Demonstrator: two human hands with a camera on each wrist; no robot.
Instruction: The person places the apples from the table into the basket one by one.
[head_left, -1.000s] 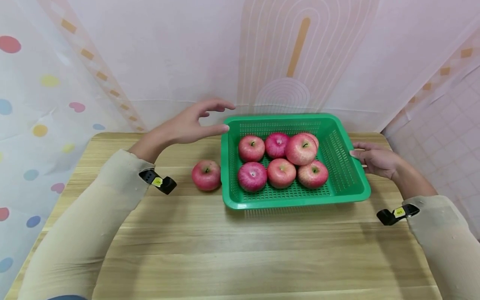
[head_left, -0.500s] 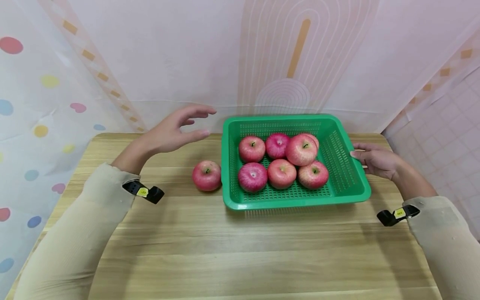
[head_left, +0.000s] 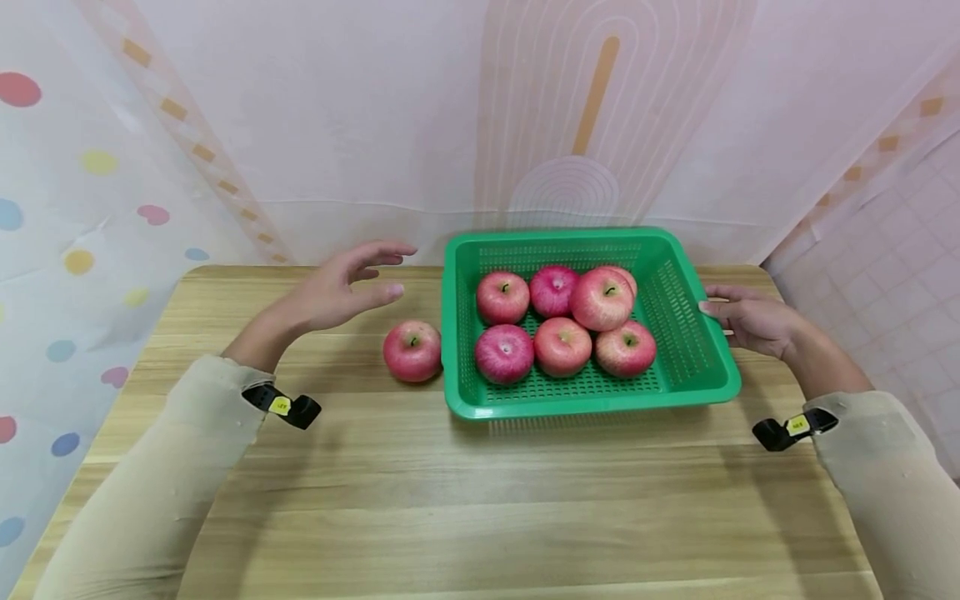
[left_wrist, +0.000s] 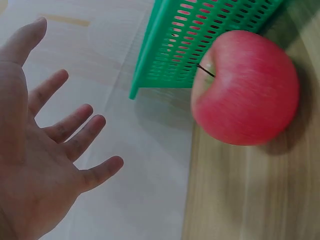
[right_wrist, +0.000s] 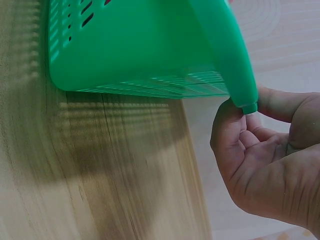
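A green plastic basket [head_left: 592, 407] with perforated walls stands on the table and holds several red apples [head_left: 564, 347]. One more apple [head_left: 412, 352] sits on the wood just left of the basket, stem up. My left hand [head_left: 337, 287] hovers up and left of that apple, fingers spread and holding nothing; the left wrist view shows its palm [left_wrist: 45, 145] apart from the apple. At the basket's right end, my right hand [head_left: 753, 321] grips the rim, thumb on top and fingers curled beneath it, as the right wrist view shows.
The wooden table [head_left: 480, 508] reaches back to a patterned cloth backdrop [head_left: 360, 125]. A dotted cloth [head_left: 67, 250] hangs along the left side. Black straps with small cameras [head_left: 281, 406] sit on both wrists.
My left hand has drawn back leftward from the basket's left rim and come lower, near the lone apple. The right hand, the basket and the apples stay in place.
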